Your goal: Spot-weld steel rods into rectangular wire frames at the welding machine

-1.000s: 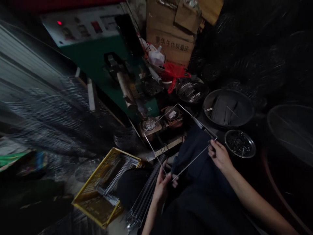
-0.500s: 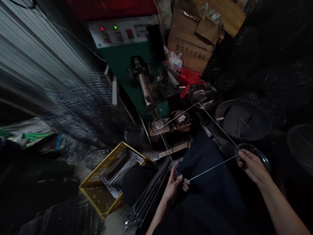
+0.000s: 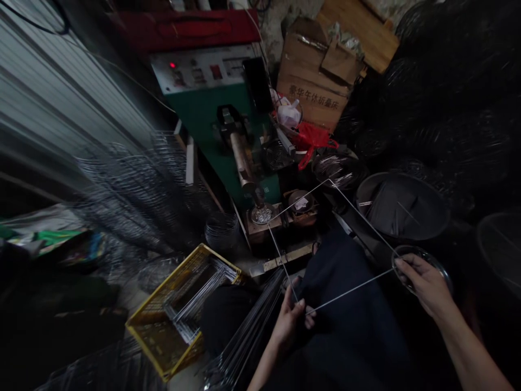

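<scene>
the left hand (image 3: 287,319) and the right hand (image 3: 421,281) pinch neighbouring corners of a thin wire frame (image 3: 350,291), the left corner partly hidden. it is held in the air above the dark-clothed lap (image 3: 350,336), to the right of the yellow crate's (image 3: 222,257) right-hand edge. an even, light pinch should keep it flat without twisting. its far side faces the green machine (image 3: 195,119); foreshortened, its long axis cannot be told.

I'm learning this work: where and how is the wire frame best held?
I'd pinch the wire frame by its two near corners, from the wearer's side, where the left hand and right hand sit: its rod looks thin, and its far-left corner points toward the green machine.
</scene>
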A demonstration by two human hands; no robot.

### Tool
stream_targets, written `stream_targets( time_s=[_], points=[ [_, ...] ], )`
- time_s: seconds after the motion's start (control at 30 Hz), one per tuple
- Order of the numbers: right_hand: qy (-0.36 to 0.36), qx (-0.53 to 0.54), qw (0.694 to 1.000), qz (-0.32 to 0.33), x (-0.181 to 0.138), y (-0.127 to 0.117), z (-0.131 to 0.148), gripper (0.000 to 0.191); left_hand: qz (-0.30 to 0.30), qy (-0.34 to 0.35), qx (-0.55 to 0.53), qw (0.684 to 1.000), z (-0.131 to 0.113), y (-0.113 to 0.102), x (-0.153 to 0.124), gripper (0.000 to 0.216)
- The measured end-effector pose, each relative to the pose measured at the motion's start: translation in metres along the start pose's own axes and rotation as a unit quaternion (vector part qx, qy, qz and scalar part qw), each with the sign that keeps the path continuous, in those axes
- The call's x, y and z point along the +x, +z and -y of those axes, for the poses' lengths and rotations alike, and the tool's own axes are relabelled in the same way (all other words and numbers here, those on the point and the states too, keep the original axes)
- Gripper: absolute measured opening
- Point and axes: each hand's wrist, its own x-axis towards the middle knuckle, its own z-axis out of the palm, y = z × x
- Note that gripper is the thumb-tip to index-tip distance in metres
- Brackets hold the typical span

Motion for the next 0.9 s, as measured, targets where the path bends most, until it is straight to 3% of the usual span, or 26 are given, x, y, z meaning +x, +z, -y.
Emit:
stream_targets(
  time_s=[0.1,0.2,0.37,0.53,0.9],
  points=[
    [0.050,-0.021,0.998,-0.022,0.007,-0.011,-0.017,0.038,0.012,0.011,0.007,1.000,-0.031,0.014,-0.009,0.089],
    [0.105,0.028,0.993,-0.044,0.008,-0.017,-0.041,0.037,0.044,0.018,0.022,0.999,-0.072,0.030,-0.010,0.087],
    [0.194,0.087,0.976,-0.041,-0.013,-0.013,-0.081,0.038,0.066,0.034,0.075,0.994,-0.117,0.049,0.003,0.088],
    [0.223,0.084,0.971,-0.023,-0.031,-0.003,-0.096,0.039,0.078,0.031,0.137,0.987,-0.124,0.052,0.008,0.083],
    [0.169,0.140,0.976,0.001,-0.017,0.009,-0.078,0.038,0.003,0.040,0.120,0.992,-0.104,0.031,-0.006,0.087]
  ],
)
